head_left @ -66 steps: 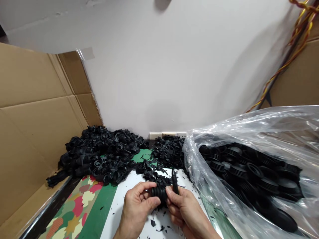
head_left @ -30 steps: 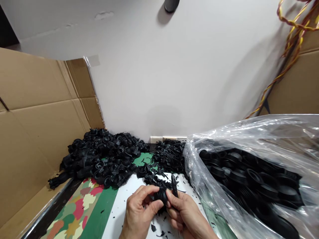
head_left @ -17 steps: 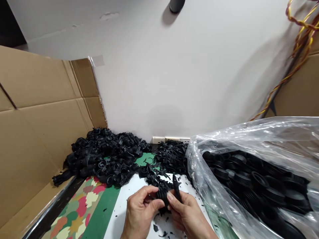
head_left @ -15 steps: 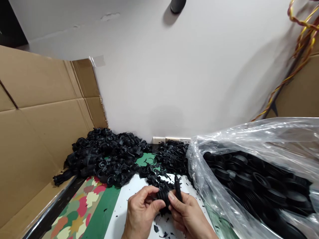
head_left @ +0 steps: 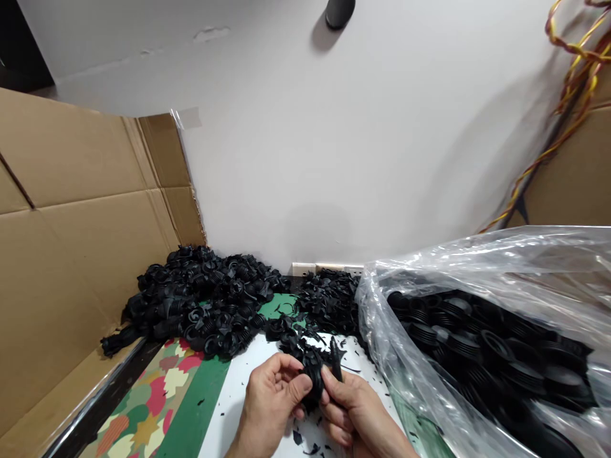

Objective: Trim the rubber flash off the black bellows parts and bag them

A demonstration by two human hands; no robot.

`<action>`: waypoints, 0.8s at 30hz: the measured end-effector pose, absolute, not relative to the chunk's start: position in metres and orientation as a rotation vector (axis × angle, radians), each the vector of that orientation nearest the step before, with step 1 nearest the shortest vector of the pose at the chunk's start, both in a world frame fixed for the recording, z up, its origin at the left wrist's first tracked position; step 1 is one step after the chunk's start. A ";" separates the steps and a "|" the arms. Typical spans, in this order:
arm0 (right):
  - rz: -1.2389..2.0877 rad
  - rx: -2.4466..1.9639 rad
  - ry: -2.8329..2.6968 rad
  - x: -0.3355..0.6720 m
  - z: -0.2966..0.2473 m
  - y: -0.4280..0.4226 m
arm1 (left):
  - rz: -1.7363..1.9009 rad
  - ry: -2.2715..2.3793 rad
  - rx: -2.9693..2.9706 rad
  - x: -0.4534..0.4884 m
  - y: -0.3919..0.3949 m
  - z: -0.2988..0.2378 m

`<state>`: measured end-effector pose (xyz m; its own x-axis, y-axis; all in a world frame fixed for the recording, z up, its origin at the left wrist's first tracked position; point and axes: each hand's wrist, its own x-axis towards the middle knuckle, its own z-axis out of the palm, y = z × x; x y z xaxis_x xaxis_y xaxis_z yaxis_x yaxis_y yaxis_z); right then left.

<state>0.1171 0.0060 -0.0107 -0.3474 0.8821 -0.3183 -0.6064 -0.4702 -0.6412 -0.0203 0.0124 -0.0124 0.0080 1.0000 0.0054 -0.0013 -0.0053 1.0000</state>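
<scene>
A ribbed black rubber bellows is held between my two hands over the white sheet. My left hand pinches its left side with thumb and fingers. My right hand grips its right side, thumb on the ribs. A dark pen-like tool also stands up between the thumb and fingers of my right hand; its lower end is hidden. Black rubber scraps lie on the sheet under and around my hands.
Many similar black pieces are heaped at the left against a cardboard wall. Thin black trimmings are piled by the wall sockets. An open clear plastic bag at right holds larger black ribbed parts.
The bellows has turned a little in my fingers. My right hand has shifted slightly, and the tool in it sits a bit lower and more to the left.
</scene>
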 end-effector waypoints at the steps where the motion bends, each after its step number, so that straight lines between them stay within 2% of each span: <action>1: 1.971 -0.791 -0.535 0.118 -0.010 0.006 | 1.171 1.180 1.168 -0.020 0.013 -0.012; 6: 2.018 -0.802 -0.579 0.119 -0.008 0.006 | 1.091 1.128 1.102 -0.017 0.015 -0.009; 15: 2.018 -0.779 -0.607 0.114 -0.013 0.006 | 1.180 1.220 1.058 -0.014 0.015 -0.009; 24: 1.864 -0.857 -0.674 0.108 -0.006 0.015 | 1.243 1.255 1.102 -0.020 0.027 -0.013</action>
<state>0.1083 0.0151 -0.0055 -0.3105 0.9103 -0.2736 -0.5250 -0.4042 -0.7490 -0.0199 0.0266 -0.0126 -0.0721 0.9959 -0.0550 -0.0458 0.0517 0.9976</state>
